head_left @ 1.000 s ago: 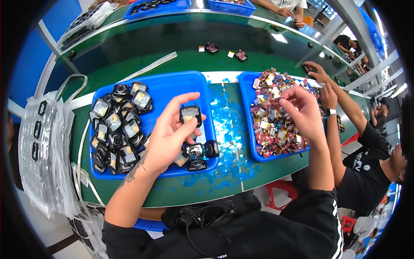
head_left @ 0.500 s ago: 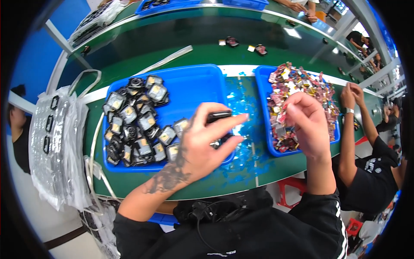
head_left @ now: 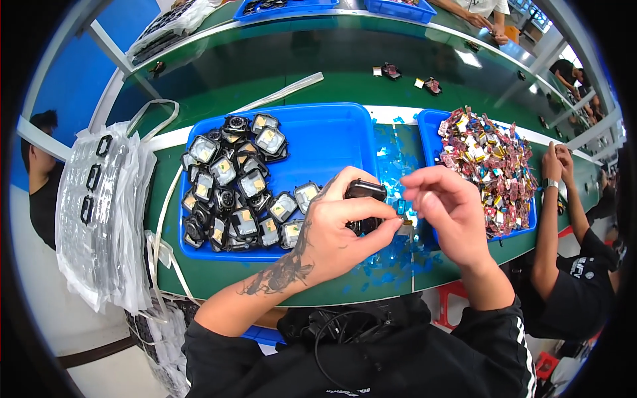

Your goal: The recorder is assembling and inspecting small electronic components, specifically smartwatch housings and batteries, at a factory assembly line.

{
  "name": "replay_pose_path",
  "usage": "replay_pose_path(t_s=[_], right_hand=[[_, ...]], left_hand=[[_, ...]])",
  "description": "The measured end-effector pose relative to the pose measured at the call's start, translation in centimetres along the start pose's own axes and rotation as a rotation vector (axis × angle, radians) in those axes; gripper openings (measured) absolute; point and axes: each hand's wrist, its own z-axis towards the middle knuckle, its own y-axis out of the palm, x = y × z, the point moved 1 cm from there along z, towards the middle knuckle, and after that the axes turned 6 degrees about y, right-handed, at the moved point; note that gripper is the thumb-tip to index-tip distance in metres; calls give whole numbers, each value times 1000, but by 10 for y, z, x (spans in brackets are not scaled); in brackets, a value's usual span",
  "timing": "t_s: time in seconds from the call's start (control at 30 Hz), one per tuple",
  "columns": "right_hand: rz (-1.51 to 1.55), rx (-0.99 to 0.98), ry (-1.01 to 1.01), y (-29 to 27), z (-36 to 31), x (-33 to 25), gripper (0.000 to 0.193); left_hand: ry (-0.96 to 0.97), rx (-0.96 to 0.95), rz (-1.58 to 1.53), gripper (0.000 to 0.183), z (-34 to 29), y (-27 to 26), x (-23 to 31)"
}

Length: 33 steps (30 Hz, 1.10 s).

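In the head view, the left hand point(head_left: 342, 222) is stretched in from the near edge of the table point(head_left: 358, 290), its back turned up. A black case point(head_left: 367, 190) is gripped in its bent fingers, by the right edge of the big blue tray point(head_left: 318, 136). The right hand point(head_left: 451, 212) is raised just beside it, fingers and thumb bent; whether anything is pinched there cannot be told. A small blue piece point(head_left: 401, 207) is seen between the hands. More cases point(head_left: 245, 189) are heaped toward the tray's left edge.
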Motion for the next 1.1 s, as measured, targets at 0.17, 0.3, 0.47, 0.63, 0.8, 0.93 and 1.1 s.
replay_pose_path(t_s=[0.17,0.3,0.47,0.63,0.8,0.93,1.1], right_hand=[[-55,-146,57,-5,4,-3,10],[-149,-54,-19,1,3,-1,7],[-819,175,-755,9,2,5,19],[-796,249,-657,5,-16,18,24],[-897,75,-93,-13,-18,16,25],[-345,90,-147,-2,-8,4,25],[52,-85,-98,-6,-13,26,28]], left_hand=[[57,-10,57,13,1,2,-4],[-37,19,-59,11,-1,8,-10],[-230,53,-184,14,-2,5,-13],[-418,35,-324,14,1,2,-17],[-415,-36,-359,14,-1,2,-17],[-428,-95,-434,13,-3,6,-20],[-391,-56,-671,17,2,13,-9]])
